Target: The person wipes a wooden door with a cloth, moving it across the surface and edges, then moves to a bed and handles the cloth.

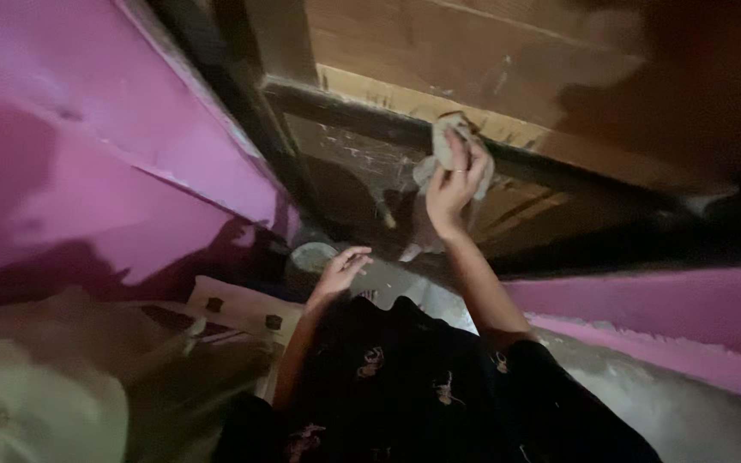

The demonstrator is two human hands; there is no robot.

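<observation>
While left hand (340,273) hangs open, right hand (454,182) presses cloth (451,130) on glass (353,163).

A pink wall (87,154) fills the nine to eleven o'clock side, with dark shadows across it. A second stretch of pink wall (671,313) runs at three to four o'clock, above a grey floor (688,411) at five o'clock. Brown wooden boards (439,51) sit at twelve o'clock. At seven o'clock lies a pale panel with two dark studs (242,309), and a blurred pale cloth (36,403) at eight o'clock.
</observation>
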